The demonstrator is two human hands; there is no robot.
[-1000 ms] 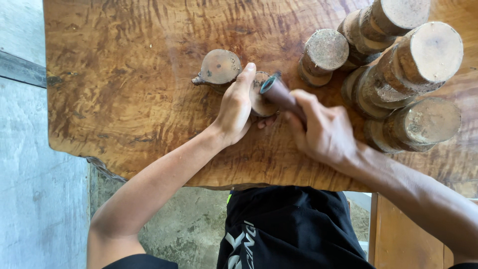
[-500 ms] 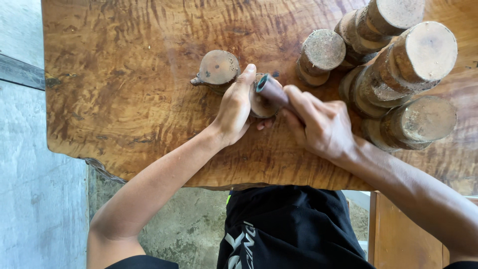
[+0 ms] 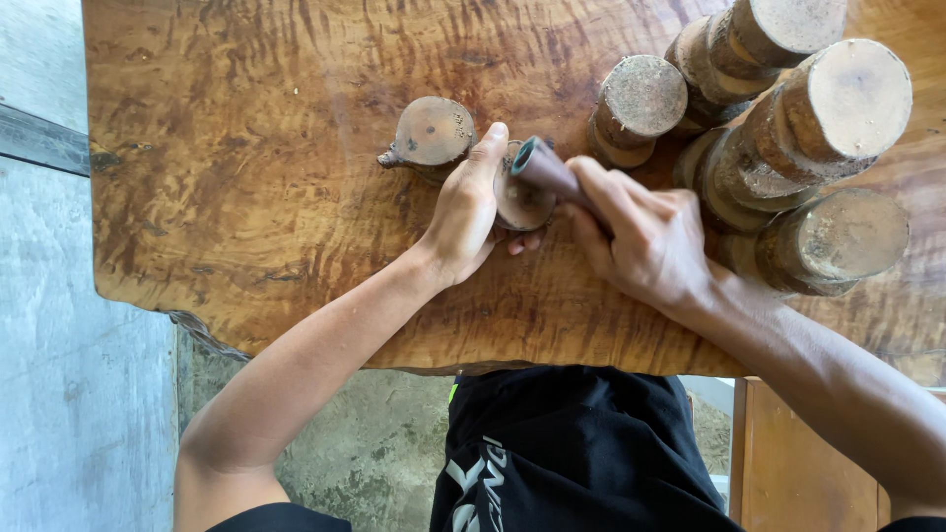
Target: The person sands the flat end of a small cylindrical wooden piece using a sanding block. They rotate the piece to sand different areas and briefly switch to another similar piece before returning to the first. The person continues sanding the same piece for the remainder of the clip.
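The left hand [image 3: 468, 212] is gripping a small wooden disc [image 3: 520, 197] and the right hand [image 3: 645, 236] is clutching a brown tool [image 3: 552, 172] mid-desk [image 3: 246, 148], log rounds [image 3: 808, 118] crowding the right edge

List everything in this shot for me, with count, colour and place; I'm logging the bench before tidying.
wooden slab table: one, glossy brown, fills the upper frame
small round piece: one, brown, slab centre, under the left hand
spouted round piece: one, brown, just left of it
log sections: about six, pale cut tops, clustered at the upper right
tool handle: one, dark reddish, in the right hand
concrete floor: grey, left side
black garment: one, bottom centre
left hand: steadies the small round piece
right hand: grips the tool handle
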